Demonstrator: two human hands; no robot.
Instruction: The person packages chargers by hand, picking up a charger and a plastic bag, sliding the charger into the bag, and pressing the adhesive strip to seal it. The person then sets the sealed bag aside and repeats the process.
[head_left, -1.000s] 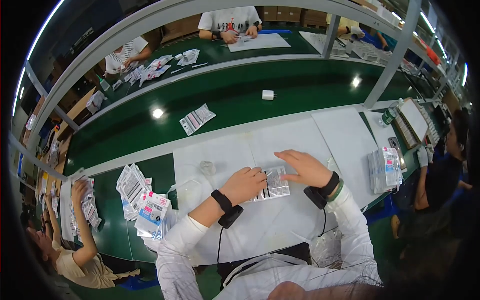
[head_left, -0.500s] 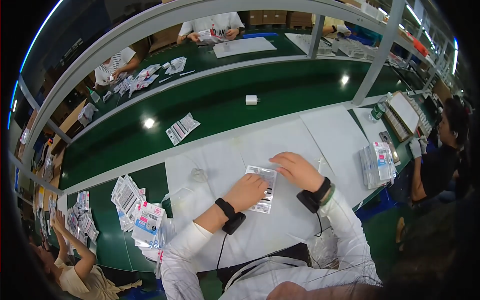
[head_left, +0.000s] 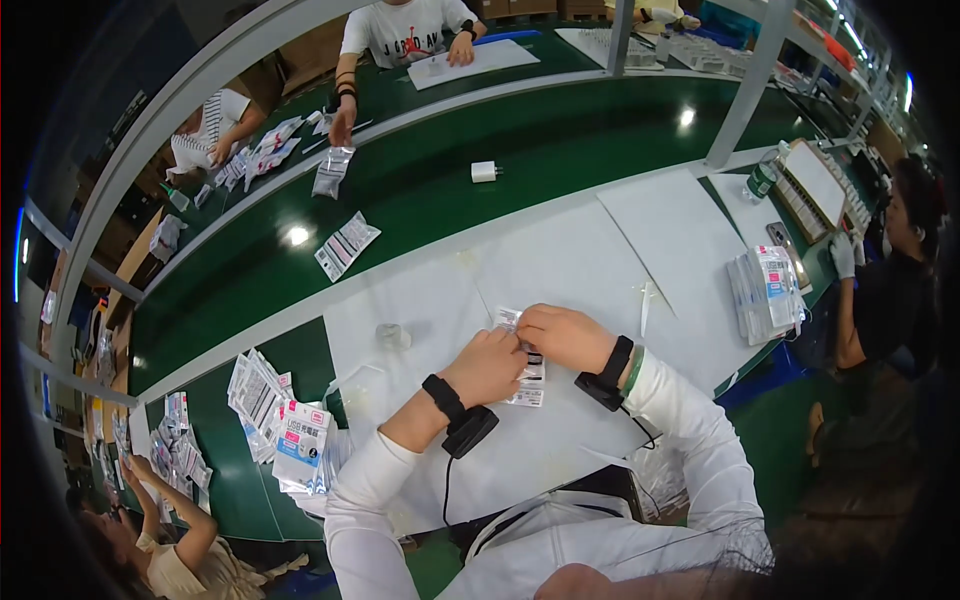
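In the head view, held left hand (head_left: 487, 366) and right hand (head_left: 567, 338) close together with curled fingers over a silver printed packet (head_left: 531, 388), lying on the white sheet (head_left: 565, 262). Showed the packet's upper end just beyond the fingers and its lower end on the near side, with the middle hidden beneath both hands. Could not tell, with fingertips partly covered, whether pinching or merely pressing the packet.
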